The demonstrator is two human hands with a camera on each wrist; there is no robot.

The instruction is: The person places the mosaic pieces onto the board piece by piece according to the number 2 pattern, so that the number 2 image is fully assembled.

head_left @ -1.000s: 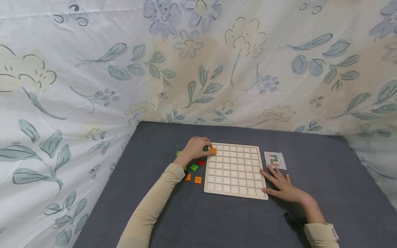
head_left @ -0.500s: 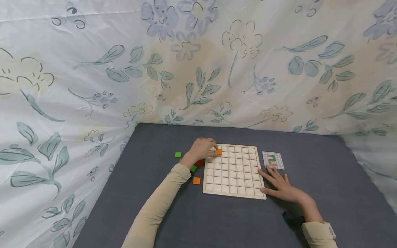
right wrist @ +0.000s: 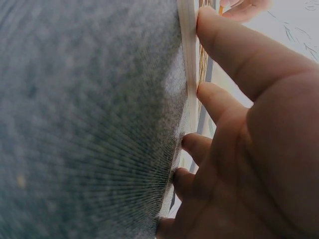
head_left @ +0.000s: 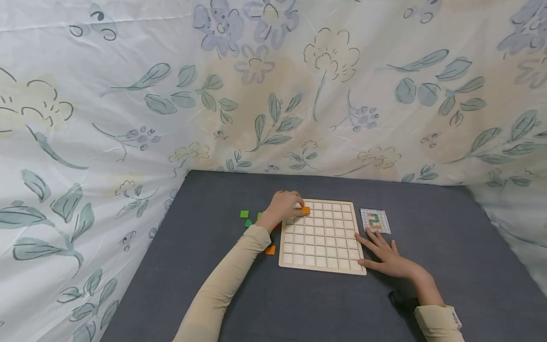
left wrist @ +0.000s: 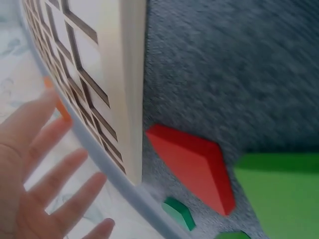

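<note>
A pale wooden grid board [head_left: 318, 237] lies on the dark table. My left hand [head_left: 284, 207] reaches over the board's far left corner and pinches an orange square tile [head_left: 306, 210] between thumb and index finger, above the far rows. In the left wrist view the same orange tile [left wrist: 61, 105] shows at the fingertips, the other fingers spread. My right hand [head_left: 391, 259] rests at the board's right edge with spread fingers; thumb and index fingertip touch the rim [right wrist: 188, 55]. A small printed pattern card [head_left: 376, 221] lies just beyond its fingertips.
Left of the board lie loose tiles: a green square [head_left: 244, 213], a dark green piece [head_left: 248, 223] and an orange one [head_left: 270, 250]. A red piece [left wrist: 192, 167] lies close to the board's left edge. A floral cloth [head_left: 256, 95] hangs behind the table.
My left hand has carried the orange tile to the right, from the board's far left corner further over its grid. The right hand stays at the board's edge.
</note>
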